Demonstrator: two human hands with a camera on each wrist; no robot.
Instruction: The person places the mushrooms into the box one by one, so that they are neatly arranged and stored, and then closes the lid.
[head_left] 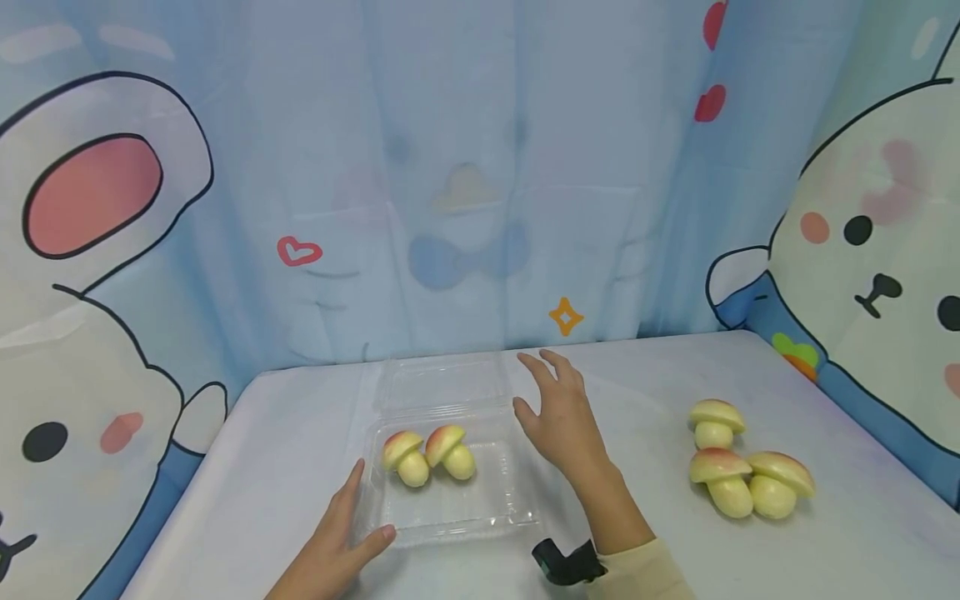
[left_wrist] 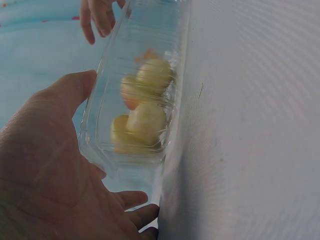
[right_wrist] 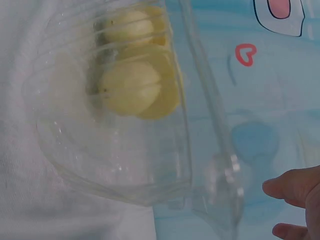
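Observation:
A clear plastic clamshell box [head_left: 491,500] lies on the table with its lid [head_left: 442,387] folded back. Two pale yellow mushroom-shaped pieces with reddish caps sit side by side in its left half, a left mushroom [head_left: 405,458] and a right mushroom [head_left: 452,454]. My left hand [head_left: 341,533] is at the box's near left corner, fingers spread; in the left wrist view its thumb [left_wrist: 80,85] is right at the rim. Over the box's right side, near the hinge, my right hand [head_left: 558,412] hovers with fingers apart and nothing between them.
Three more mushrooms stand grouped on the table at the right: one at the back [head_left: 716,423] and two in front, a left one [head_left: 723,483] and a right one [head_left: 780,485]. A cartoon-print curtain [head_left: 450,125] hangs behind the white tabletop [head_left: 637,400].

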